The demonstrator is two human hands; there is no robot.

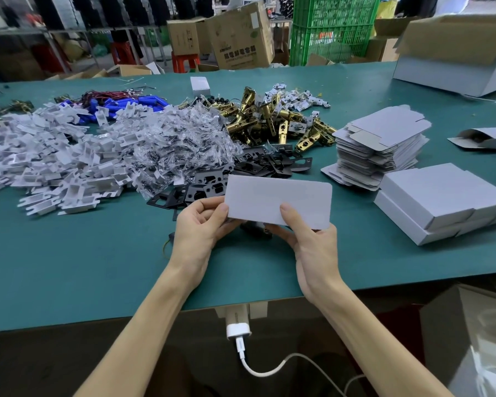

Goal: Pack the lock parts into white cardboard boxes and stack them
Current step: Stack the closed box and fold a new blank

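Two hands, head view: left hand (201,224) and right hand (307,239) each pinch the white box (278,199) by its lower edge, thumbs on the near face. Both grips hold it just in front of the black plates (258,164), above the worktop (98,267). Thin card looks light, stiff yet creasable; best held at edges. Finished boxes (441,204) stack right of the plates.

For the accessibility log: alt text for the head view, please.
A left hand and right hand hold a white box over a green table. Behind it lie piles of white parts, brass latches and black plates; flat blanks and closed boxes sit at right.
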